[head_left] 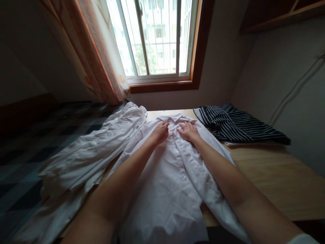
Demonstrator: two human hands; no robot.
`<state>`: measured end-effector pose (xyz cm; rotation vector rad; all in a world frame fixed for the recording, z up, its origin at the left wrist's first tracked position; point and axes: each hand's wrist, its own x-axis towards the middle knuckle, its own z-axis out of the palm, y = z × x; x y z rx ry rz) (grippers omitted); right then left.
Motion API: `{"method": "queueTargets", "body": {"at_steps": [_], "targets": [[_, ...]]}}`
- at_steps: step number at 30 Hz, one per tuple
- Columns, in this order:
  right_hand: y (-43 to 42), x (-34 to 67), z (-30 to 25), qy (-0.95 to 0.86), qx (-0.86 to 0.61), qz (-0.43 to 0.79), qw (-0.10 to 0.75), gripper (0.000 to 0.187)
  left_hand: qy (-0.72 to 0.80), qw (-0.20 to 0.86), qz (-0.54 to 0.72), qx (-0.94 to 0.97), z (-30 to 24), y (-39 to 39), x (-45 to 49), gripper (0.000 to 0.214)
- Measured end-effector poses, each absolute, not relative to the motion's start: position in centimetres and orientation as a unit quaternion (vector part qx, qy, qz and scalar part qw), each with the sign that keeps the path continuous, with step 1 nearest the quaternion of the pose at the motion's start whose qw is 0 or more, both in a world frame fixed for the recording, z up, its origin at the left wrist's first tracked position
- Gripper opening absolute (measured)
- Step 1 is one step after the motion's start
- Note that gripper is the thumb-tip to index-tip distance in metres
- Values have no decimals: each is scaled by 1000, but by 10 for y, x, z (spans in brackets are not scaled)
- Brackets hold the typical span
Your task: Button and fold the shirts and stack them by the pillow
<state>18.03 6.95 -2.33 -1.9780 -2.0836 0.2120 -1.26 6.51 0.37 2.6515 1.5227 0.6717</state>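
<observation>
A white button-up shirt (167, 189) lies front side up on a wooden table (274, 169), its collar (172, 118) toward the window and its lower edge toward me. Just below the collar on the left, my left hand (160, 132) has its fingers bent together on the cloth near the front opening, seemingly pinching it; the fingertips are partly hidden. On the right side of the chest, my right hand (189, 131) rests palm down with fingers spread. Buttons run down the front between my forearms. One sleeve stretches along beneath my right forearm.
A crumpled white garment (93, 149) lies along the left, across the table edge and a dark checked bedspread (22, 139). Black-and-white striped clothing (236, 123) sits folded at the back right. Beyond are a barred window (157, 40) and an orange patterned curtain (93, 51).
</observation>
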Motion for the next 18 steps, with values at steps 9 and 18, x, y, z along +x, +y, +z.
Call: {"method": "queueTargets", "body": {"at_steps": [9, 18], "targets": [[58, 179, -4, -736, -640, 42, 218, 38, 550, 37, 227, 803, -12, 11, -3, 25], [16, 152, 8, -757, -595, 136, 232, 32, 547, 14, 204, 812, -9, 8, -3, 23]]}}
